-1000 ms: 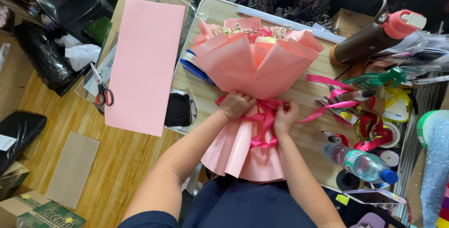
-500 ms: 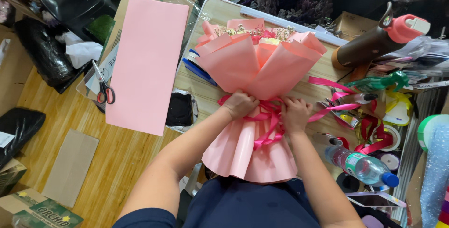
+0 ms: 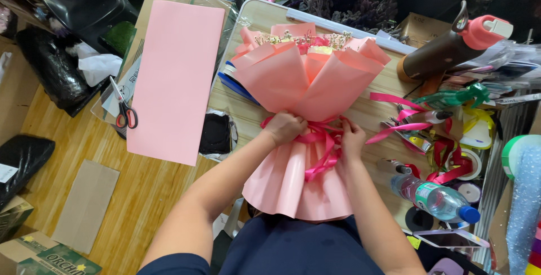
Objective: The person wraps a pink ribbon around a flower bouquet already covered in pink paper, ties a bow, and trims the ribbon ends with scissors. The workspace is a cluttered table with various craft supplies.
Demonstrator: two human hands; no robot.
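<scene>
Head view, near to far: both forearms are extended forward, wrists bent inward. The left hand (image 3: 286,127) and right hand (image 3: 353,138) are closed on a glossy magenta ribbon (image 3: 322,146) at the waist of a bouquet (image 3: 307,80). Matte pink paper is flared into cones. The bouquet is laid on the wooden counter (image 3: 372,114), long axis away from the person, blooms at the far end.
</scene>
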